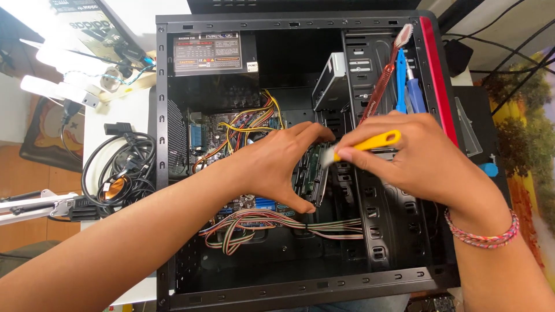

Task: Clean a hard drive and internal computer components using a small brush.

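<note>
On a white desk lies an open PC case [295, 23]. Inside it, my left hand [272, 167] spans wide, gripping the drive [315, 173]; my right hand [425, 159] pinches a yellow brush [370, 142] against the drive's top.

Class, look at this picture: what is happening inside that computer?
A person leans over an open black computer case. The left hand grips a hard drive by the drive bays. The right hand holds a yellow-handled tool against it. Screwdrivers lie on the upper drive cage, and coloured cables run along the bottom.
</note>
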